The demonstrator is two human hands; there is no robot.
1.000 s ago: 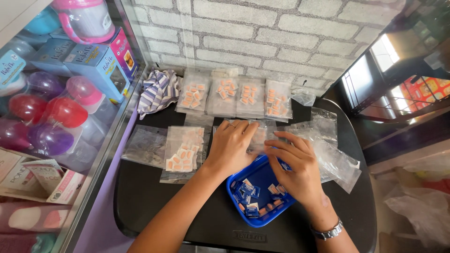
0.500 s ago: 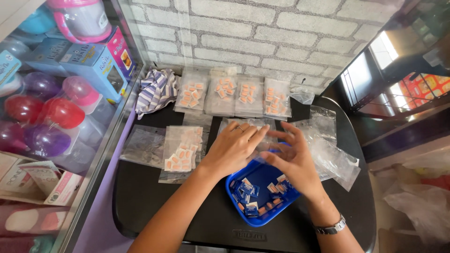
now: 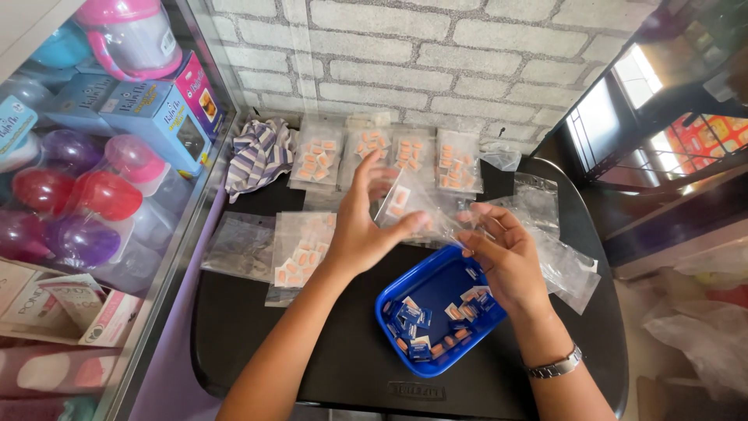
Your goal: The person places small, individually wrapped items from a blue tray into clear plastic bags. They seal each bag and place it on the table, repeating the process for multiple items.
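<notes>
Hands met above the blue tray [image 3: 436, 290]: left hand [image 3: 360, 226] and right hand [image 3: 499, 253] both pinched one clear bag [image 3: 413, 206]; filled bags [image 3: 389, 152] lay at twelve o'clock.

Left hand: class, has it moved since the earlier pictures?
Yes. The left hand has lifted off the table and now pinches a clear bag held up, nearer the row of filled bags along the brick wall.

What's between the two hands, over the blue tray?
Head view: a clear plastic bag with a few orange pieces, held between left hand and right hand, above the blue tray.
</notes>
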